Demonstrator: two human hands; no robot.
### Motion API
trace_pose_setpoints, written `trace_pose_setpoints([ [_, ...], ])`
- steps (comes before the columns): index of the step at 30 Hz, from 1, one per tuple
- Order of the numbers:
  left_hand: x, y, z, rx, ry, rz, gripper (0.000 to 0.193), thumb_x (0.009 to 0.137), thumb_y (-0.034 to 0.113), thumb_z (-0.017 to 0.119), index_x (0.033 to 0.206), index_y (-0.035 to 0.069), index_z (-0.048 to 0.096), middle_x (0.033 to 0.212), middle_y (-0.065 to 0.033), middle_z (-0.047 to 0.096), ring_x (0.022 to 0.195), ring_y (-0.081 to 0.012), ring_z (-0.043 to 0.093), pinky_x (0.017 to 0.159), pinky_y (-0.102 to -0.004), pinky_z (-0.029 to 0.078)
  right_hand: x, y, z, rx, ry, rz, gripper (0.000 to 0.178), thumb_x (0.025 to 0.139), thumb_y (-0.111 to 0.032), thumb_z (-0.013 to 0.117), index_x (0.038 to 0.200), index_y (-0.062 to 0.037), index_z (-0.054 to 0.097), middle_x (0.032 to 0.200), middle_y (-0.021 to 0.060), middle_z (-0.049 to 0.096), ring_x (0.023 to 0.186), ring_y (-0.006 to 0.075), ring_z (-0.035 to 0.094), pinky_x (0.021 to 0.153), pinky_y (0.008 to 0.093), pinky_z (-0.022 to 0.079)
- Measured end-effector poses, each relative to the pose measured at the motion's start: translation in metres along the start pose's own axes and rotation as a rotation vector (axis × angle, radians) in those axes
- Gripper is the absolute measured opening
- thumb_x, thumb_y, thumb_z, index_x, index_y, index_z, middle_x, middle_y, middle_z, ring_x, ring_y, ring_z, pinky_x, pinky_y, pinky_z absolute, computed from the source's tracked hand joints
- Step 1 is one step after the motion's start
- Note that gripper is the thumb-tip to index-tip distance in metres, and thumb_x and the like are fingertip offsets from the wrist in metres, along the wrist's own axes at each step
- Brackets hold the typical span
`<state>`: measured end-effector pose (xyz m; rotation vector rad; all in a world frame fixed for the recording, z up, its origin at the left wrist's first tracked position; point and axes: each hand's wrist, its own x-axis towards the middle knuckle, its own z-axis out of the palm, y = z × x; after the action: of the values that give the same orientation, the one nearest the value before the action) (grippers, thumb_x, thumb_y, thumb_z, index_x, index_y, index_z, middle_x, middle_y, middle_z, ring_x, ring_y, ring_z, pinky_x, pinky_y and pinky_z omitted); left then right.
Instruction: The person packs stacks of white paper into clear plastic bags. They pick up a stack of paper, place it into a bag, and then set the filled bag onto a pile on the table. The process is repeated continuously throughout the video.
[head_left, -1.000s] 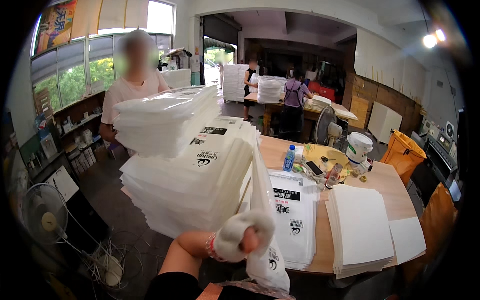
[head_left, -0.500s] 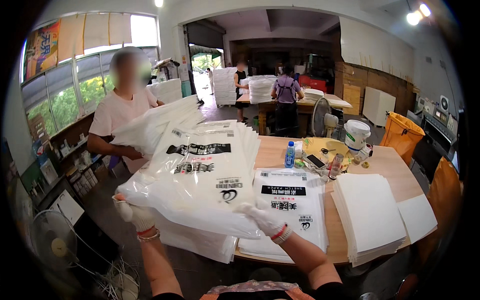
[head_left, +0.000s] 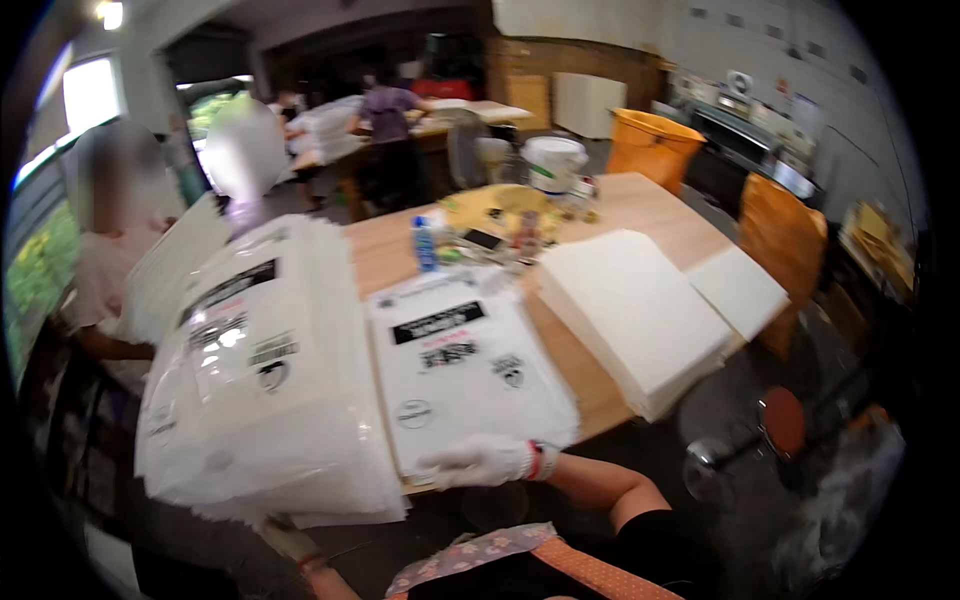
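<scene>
A tall stack of clear plastic packs of white paper (head_left: 310,400) stands at the left of the table, the top pack printed in black. My left hand (head_left: 288,540), in a white glove, is low beside its near edge, blurred, with its fingers mostly hidden. My right hand (head_left: 478,463), gloved too, is at the near edge of a lower pile of printed plastic bags (head_left: 455,365). Its fingers stretch leftward and appear to hold nothing. Across the left stack, a person in a light pink shirt (head_left: 105,275) is beside a raised batch of white packs (head_left: 170,268).
A pile of white paper sheets (head_left: 635,310) lies right of the bags. Behind stand a blue-capped bottle (head_left: 424,245), a phone (head_left: 483,239) and a white bucket (head_left: 553,165). Orange bins (head_left: 650,145) and a round stool (head_left: 781,422) are at the right. Other people work at a far table.
The pack I held in both hands now lies on the left stack. Both hands have left it, the right one moving to the bag pile. My view has turned right.
</scene>
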<state>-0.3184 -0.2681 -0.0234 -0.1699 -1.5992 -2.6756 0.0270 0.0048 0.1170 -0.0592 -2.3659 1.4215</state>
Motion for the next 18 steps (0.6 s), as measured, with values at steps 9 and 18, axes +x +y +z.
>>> trace_pose_setpoints([
  [9, -0.226, -0.15, 0.037, 0.665, -0.666, -1.171, 0.009, 0.083, 0.002, 0.049, 0.091, 0.003, 0.054, 0.074, -0.013, 0.058, 0.063, -0.0227, 0.061, 0.054, -0.0332, 0.049, -0.269, 0.033, -0.192, -0.878, 0.628, 1.036, 0.07, 0.074, -0.025, 0.066, 0.136, -0.0084, 0.039, 0.114, 0.0201, 0.058, 0.103, 0.0364, 0.057, 0.09, 0.0374, 0.046],
  [18, -0.351, -0.08, 0.275, 0.017, -1.397, -1.291, 0.024, 0.089, 0.015, 0.05, 0.11, 0.004, 0.053, 0.096, -0.0089, 0.058, 0.089, -0.0216, 0.057, 0.08, -0.0338, 0.049, -0.258, 0.061, -0.17, -1.519, 0.507, 0.458, 0.02, 0.087, -0.025, 0.051, 0.098, -0.0138, 0.063, 0.081, 0.0111, 0.061, 0.074, 0.0298, 0.061, 0.062, 0.0423, 0.049],
])
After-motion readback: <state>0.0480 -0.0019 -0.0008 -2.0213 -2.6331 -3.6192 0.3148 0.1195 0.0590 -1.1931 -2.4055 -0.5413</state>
